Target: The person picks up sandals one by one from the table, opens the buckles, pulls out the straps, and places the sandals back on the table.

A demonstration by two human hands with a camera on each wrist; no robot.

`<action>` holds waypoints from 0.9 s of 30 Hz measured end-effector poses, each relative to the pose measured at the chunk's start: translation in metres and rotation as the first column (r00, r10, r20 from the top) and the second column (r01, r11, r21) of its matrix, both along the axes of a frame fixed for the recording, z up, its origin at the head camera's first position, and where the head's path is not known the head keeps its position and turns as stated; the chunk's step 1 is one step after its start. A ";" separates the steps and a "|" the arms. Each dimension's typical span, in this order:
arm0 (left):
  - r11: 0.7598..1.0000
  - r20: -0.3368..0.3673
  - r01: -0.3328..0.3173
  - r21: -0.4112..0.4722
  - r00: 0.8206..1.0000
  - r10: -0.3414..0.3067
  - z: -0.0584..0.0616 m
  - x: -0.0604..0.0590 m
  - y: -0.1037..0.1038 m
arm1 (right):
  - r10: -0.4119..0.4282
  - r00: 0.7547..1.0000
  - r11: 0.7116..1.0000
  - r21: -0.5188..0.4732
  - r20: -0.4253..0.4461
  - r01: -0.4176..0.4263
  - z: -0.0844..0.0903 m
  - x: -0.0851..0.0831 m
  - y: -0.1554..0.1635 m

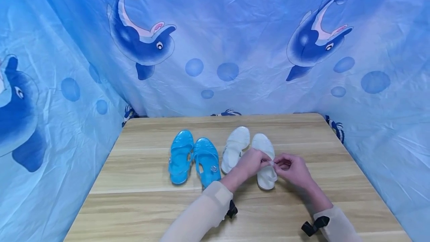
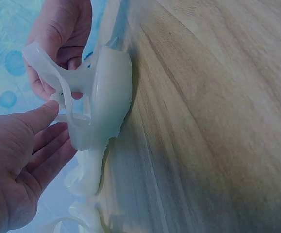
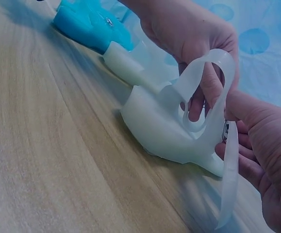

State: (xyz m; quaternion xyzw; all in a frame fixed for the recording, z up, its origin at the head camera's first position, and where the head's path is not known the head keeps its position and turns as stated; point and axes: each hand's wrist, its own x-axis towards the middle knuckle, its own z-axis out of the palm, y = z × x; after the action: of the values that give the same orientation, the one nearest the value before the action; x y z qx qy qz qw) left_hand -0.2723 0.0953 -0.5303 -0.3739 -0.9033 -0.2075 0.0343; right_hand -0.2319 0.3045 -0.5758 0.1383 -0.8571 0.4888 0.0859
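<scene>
White sandal (image 1: 265,160) flat on wooden table (image 1: 141,204), long axis running away, toe farthest. Strap (image 3: 213,97) pinched between left hand (image 1: 250,163) and right hand (image 1: 292,169).

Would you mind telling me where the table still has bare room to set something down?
Bare wood lies left of the blue sandals, right of the right hand, and along the table near edge. The middle is crowded: white sandals and left hand.

Surface: a light wooden table (image 1: 141,204), boards running left to right.
Left of centre: a pair of blue jelly sandals (image 1: 194,160), side by side, touching.
Right of centre: a pair of white jelly sandals (image 1: 246,148), just beside the blue pair.
</scene>
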 end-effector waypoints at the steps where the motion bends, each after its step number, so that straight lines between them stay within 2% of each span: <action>1: 1.000 0.003 -0.004 0.008 1.000 0.004 0.000 0.000 -0.001 | -0.001 1.000 1.000 0.001 0.001 0.001 0.000 0.000 0.000; 6: 1.000 -0.017 -0.015 0.001 1.000 0.015 0.001 0.000 -0.001 | -0.003 1.000 1.000 -0.003 -0.001 0.003 0.000 0.000 -0.001; 13: 0.999 -0.102 0.002 -0.046 0.995 -0.007 0.000 0.000 0.002 | 0.009 1.000 1.000 0.001 -0.014 -0.009 0.002 0.001 -0.001; 19: 1.000 -0.079 0.013 0.000 0.997 -0.013 -0.001 0.001 0.000 | 0.008 1.000 1.000 -0.021 -0.003 -0.008 -0.001 0.000 -0.002; 23: 1.000 -0.045 0.000 0.012 0.999 0.001 -0.003 0.001 -0.005 | -0.006 1.000 1.000 -0.023 0.007 0.006 -0.001 0.002 -0.002; 27: 0.999 -0.045 -0.019 0.030 0.999 0.020 -0.003 0.000 -0.007 | -0.003 1.000 1.000 -0.026 0.015 0.003 0.001 0.003 -0.002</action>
State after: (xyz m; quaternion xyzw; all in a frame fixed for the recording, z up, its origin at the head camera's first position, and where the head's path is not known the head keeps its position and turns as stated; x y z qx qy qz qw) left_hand -0.2720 0.0881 -0.5335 -0.3689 -0.9028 -0.2121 0.0624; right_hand -0.2290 0.3025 -0.5752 0.1324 -0.8515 0.5007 0.0820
